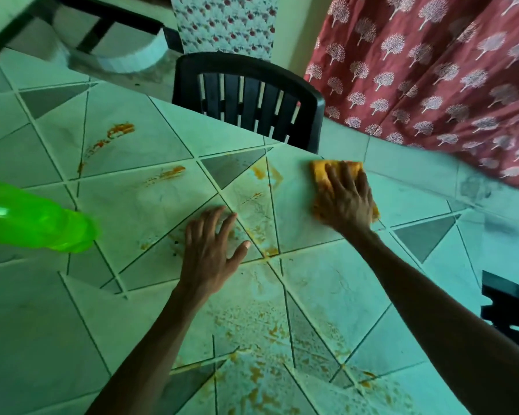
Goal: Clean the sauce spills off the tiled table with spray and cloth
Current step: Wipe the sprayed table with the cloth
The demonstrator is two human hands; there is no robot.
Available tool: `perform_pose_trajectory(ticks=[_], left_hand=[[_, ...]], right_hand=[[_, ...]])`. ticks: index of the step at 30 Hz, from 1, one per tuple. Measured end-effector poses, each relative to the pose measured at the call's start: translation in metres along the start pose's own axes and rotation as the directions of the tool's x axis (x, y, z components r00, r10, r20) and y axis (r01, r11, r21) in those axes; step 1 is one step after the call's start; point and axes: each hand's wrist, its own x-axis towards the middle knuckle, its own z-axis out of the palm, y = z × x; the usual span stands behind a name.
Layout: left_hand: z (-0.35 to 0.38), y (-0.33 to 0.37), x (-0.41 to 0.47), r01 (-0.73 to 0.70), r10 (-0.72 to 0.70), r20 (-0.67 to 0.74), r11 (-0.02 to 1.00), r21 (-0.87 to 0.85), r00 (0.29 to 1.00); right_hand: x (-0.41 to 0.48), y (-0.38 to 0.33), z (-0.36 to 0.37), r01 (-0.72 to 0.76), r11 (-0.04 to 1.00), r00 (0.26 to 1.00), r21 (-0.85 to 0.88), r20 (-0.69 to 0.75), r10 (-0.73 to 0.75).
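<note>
My right hand [346, 199] presses flat on an orange cloth [319, 172] near the far edge of the tiled table [150, 211], fingers spread over it. My left hand [212, 247] rests palm down on the tiles, fingers straight, holding nothing. Orange sauce smears lie at the far left [119, 131], in the middle [168, 174], just left of the cloth [259, 172] and in a wide speckled patch near me [261, 372]. A bright green spray bottle [33, 220] stands at the left edge of the view, apart from both hands.
A black plastic chair [249, 97] stands at the table's far side, and part of another chair [510, 310] shows at the right. A red curtain with white trees [432, 70] hangs at the back right. A white round container [126, 52] sits at the back left.
</note>
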Motion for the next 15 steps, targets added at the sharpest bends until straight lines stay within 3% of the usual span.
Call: perform_pose_trajectory(ticks=[3,6,11,13,15], left_hand=[[-0.007,-0.007,0.004,0.018,-0.018,-0.010,1.000,0.006,1.000],[-0.013,-0.020,0.008,0.063,-0.063,-0.038,0.998,0.013,0.997],[-0.014,-0.037,0.014,0.102,-0.102,-0.053,0.995,-0.009,0.993],[-0.013,-0.037,0.014,0.104,-0.105,-0.048,0.994,-0.017,0.993],[-0.012,-0.036,0.014,0.111,-0.112,-0.050,0.993,-0.030,0.992]], right_hand=[[0.042,-0.058,-0.014,0.076,0.997,0.997,-0.017,-0.009,-0.076],[-0.005,-0.115,-0.026,0.307,0.950,0.952,0.053,-0.010,-0.307],[-0.092,-0.071,-0.008,0.579,0.815,0.814,-0.026,-0.047,-0.579],[-0.096,-0.044,-0.014,0.577,0.816,0.816,-0.032,-0.037,-0.578],[-0.074,-0.030,-0.015,0.443,0.896,0.896,-0.006,-0.029,-0.443]])
